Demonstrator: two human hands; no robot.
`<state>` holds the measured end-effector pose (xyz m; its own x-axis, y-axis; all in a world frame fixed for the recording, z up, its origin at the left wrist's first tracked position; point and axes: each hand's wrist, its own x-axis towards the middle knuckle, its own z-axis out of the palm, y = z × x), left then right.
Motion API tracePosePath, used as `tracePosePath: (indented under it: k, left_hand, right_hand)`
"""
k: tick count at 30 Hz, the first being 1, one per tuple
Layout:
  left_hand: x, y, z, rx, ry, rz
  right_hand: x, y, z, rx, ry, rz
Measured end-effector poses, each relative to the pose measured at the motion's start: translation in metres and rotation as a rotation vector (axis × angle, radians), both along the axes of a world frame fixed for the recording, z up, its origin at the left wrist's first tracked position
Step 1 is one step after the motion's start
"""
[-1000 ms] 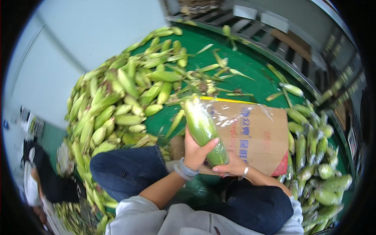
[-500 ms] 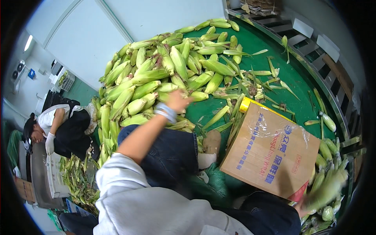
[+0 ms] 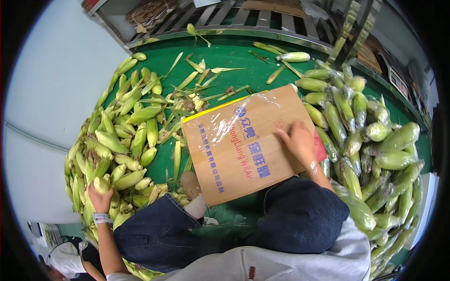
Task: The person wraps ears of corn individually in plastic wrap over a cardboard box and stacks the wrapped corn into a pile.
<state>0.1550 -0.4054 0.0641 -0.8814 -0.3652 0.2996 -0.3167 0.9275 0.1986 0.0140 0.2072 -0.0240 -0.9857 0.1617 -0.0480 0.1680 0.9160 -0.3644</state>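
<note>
My left hand [image 3: 100, 199], with a band at the wrist, is closed around an ear of corn [image 3: 101, 184] in its green husk. That hand is at the near edge of a large heap of unwrapped corn [image 3: 112, 140] on my left. My right hand [image 3: 300, 140] is over the right part of a brown cardboard box [image 3: 225, 164], fingers spread and nothing in them. Whether it touches the box top I cannot tell. The box sits tilted before my knees, with shiny film [image 3: 225, 126] on its top.
Film-wrapped corn [image 3: 347, 107] lies piled to my right. Loose husks [image 3: 192, 100] are scattered on the green surface [image 3: 229, 56] beyond the box. A slatted metal rack [image 3: 225, 16] runs along the back. Another person [image 3: 70, 260] is at the lower left.
My view has swung to the right. The right hand has come from beside a blurred ear at the wrapped pile to over the box. My left hand now grips an ear.
</note>
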Motion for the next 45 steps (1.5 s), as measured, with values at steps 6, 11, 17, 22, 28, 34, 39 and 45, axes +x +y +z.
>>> tracePosePath:
  k: [6, 11, 17, 22, 28, 34, 39, 45]
  left_hand:
    - [-0.146, 0.262, 0.020, 0.041, 0.145, -0.729]
    - [-0.228, 0.392, -0.027, -0.175, 0.006, -0.718]
    - [-0.258, 0.433, -0.072, -0.067, -0.096, -0.798]
    - [-0.250, 0.430, -0.086, 0.077, -0.035, -0.987]
    - [-0.212, 0.383, -0.079, 0.247, 0.295, -1.075]
    - [-0.171, 0.326, -0.112, -0.169, 0.037, -0.573]
    - [-0.124, 0.287, -0.093, -0.286, -0.338, -0.735]
    - [-0.047, 0.301, -0.024, 0.847, -0.510, -1.164]
  right_hand:
    - [-0.065, 0.007, -0.019, 0.249, 0.216, -0.147]
    - [-0.105, 0.037, -0.050, 0.207, 0.306, 0.292]
    - [-0.027, 0.112, -0.012, -1.498, -0.188, 0.142]
    - [-0.073, 0.028, 0.030, -1.714, 0.078, 0.259]
    - [-0.118, -0.028, 0.001, -0.165, 0.496, 0.892]
    - [-0.129, -0.045, 0.006, 0.214, 0.377, 0.942]
    - [-0.086, -0.018, 0.003, 0.167, 0.228, 0.864]
    - [0.049, -0.025, 0.051, -0.023, -0.461, 1.081]
